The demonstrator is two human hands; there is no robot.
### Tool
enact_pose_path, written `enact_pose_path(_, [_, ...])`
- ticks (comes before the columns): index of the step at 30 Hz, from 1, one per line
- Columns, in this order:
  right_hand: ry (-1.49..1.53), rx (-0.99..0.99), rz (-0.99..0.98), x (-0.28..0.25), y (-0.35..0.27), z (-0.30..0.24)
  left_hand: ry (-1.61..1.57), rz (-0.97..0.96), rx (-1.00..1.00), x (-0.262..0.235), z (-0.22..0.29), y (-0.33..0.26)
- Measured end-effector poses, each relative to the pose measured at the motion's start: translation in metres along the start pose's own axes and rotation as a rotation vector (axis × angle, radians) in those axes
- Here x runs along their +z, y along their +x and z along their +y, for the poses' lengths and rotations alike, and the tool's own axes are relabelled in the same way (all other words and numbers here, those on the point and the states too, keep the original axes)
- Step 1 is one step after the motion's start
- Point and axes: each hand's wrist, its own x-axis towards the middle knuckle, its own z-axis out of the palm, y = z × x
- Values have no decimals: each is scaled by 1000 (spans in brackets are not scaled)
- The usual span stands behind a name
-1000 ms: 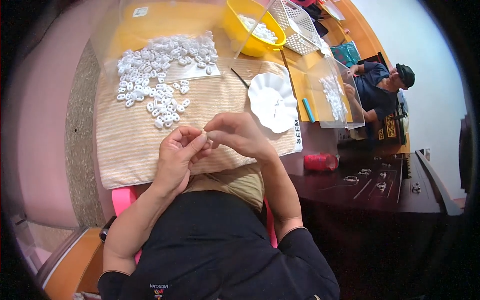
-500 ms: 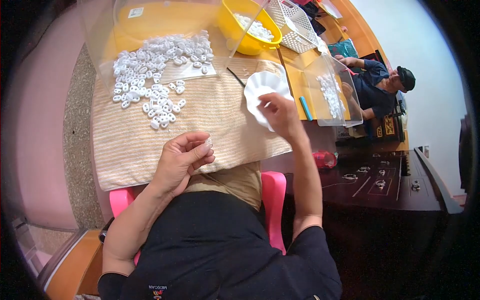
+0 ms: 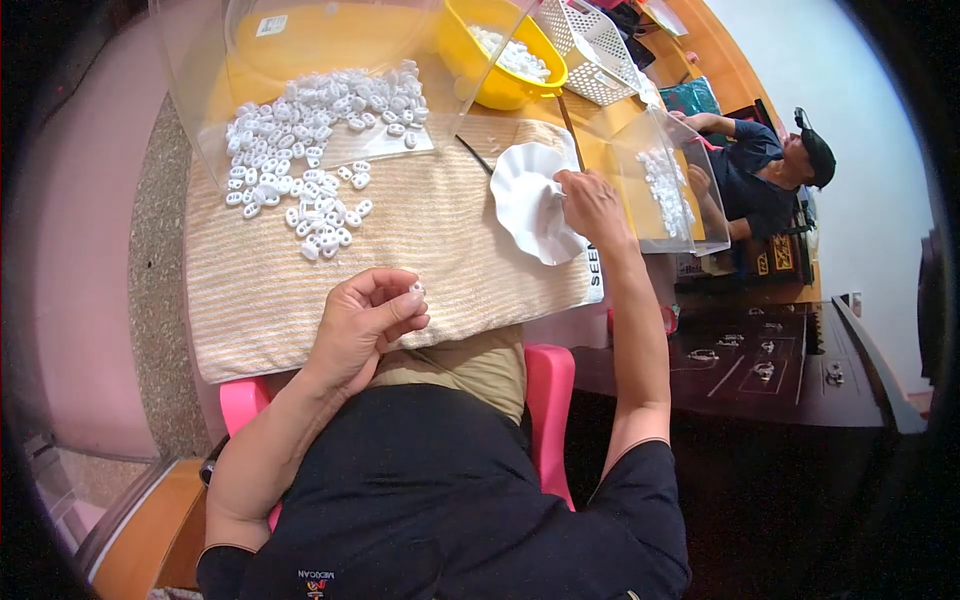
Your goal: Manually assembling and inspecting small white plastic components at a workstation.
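Observation:
Over the near edge of a striped towel (image 3: 420, 215), my left hand (image 3: 368, 318) pinches a small white plastic piece (image 3: 418, 287) between thumb and fingertips. My right hand (image 3: 600, 210) is over the right side of a white wavy-rimmed dish (image 3: 525, 190), fingers drawn together. Whatever those fingers hold, if anything, is hidden, as is part of the dish's inside. Many white oval pieces with two holes (image 3: 320, 215) lie loose on the towel at the left, spilling from a bigger heap (image 3: 330, 105) in a clear plastic box lying on its side.
A thin black stick (image 3: 473, 153) lies left of the dish. Farther back stand a yellow basin (image 3: 455, 60) of white pieces and a white perforated basket (image 3: 600, 75). Another clear box (image 3: 625, 190) with white pieces is at the right, near another person (image 3: 755, 160) in dark clothes.
My right hand has shifted right, from over the middle of the dish to its right side. The dish now sits slightly tilted or turned. My left hand stays put with its piece.

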Motion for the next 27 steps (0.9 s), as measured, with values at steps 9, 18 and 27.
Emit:
enact_pose_path(9, [3, 5, -107, 1, 9, -1, 2, -1, 4, 0, 1, -3])
enact_pose_path(18, [223, 67, 149, -6, -17, -16, 11, 68, -22, -1, 1, -1])
enact_pose_path(27, [1213, 39, 106, -21, -49, -118, -36, 63, 34, -2, -1, 2])
